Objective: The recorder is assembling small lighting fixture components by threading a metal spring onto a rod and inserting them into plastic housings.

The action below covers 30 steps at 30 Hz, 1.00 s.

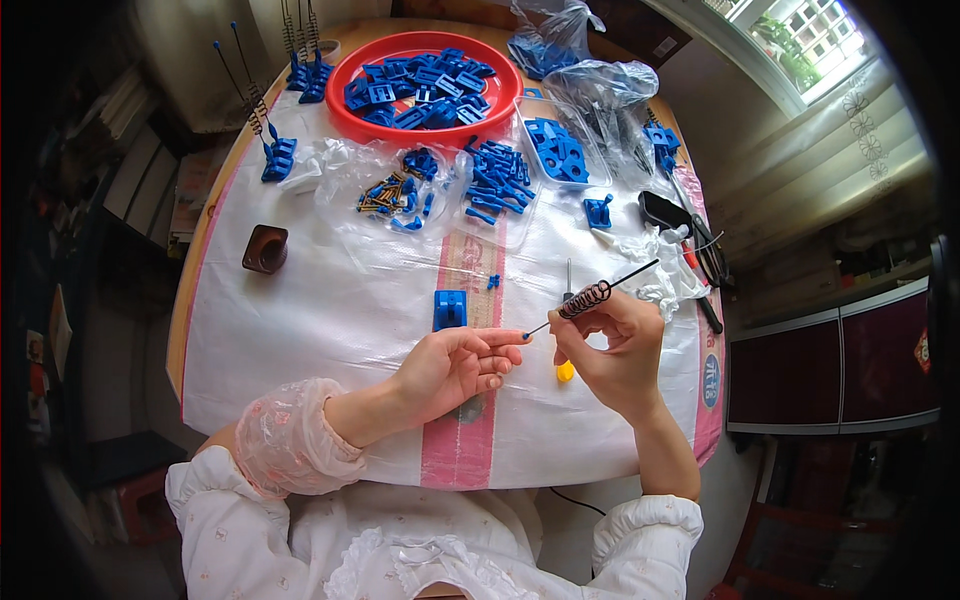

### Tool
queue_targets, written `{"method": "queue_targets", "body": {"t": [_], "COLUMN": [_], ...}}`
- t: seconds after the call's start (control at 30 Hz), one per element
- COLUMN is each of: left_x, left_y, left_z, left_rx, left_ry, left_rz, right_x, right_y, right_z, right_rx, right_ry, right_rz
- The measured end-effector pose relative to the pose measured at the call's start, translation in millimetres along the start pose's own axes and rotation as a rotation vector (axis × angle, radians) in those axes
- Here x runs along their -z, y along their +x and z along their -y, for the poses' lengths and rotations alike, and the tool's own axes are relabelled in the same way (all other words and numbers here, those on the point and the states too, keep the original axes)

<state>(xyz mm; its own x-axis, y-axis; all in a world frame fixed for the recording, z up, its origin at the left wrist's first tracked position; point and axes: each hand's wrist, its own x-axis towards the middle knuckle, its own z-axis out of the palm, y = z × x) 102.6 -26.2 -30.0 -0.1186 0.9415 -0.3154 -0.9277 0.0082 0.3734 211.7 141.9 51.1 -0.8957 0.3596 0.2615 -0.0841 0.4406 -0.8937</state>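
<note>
A red round bowl heaped with blue plastic clips sits at the far edge of the tabletop, well beyond both hands. Nearer, clear plastic bags lie open with small blue pieces and brass-coloured screws spilling from them. The right hand pinches a thin dark rod with a coiled spring wound about its middle; the left hand grips the rod's lower tip between thumb and fingertips. Both hover just above the woven white sheet covering the tabletop, close to its near edge. A single blue clip lies just beyond the left hand, a yellow-handled tool partly hidden under the right. A brown cup-shaped piece stands well off to the left; dark pliers rest beyond the right hand.
</note>
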Motion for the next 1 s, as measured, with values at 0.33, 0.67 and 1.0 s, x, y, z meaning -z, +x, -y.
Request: {"method": "queue_targets", "body": {"t": [0.33,0.67,1.0], "left_x": [0.3,2.0,1.4], "left_y": [0.4,1.3,0.8], "left_z": [-1.1,-1.3,-3.0], "left_rx": [0.002,0.007,0.001], "left_ry": [0.024,0.014,0.009], "left_rz": [-0.001,0.016,0.017], "right_x": [0.3,0.5,-1.4], "right_y": [2.6,3.6,2.1], "right_z": [-4.6,-8.2,-6.0], "right_rx": [-0.005,-0.057,-0.062], "right_ry": [0.014,0.073,0.054], "right_rz": [-0.01,-0.039,-0.07]}}
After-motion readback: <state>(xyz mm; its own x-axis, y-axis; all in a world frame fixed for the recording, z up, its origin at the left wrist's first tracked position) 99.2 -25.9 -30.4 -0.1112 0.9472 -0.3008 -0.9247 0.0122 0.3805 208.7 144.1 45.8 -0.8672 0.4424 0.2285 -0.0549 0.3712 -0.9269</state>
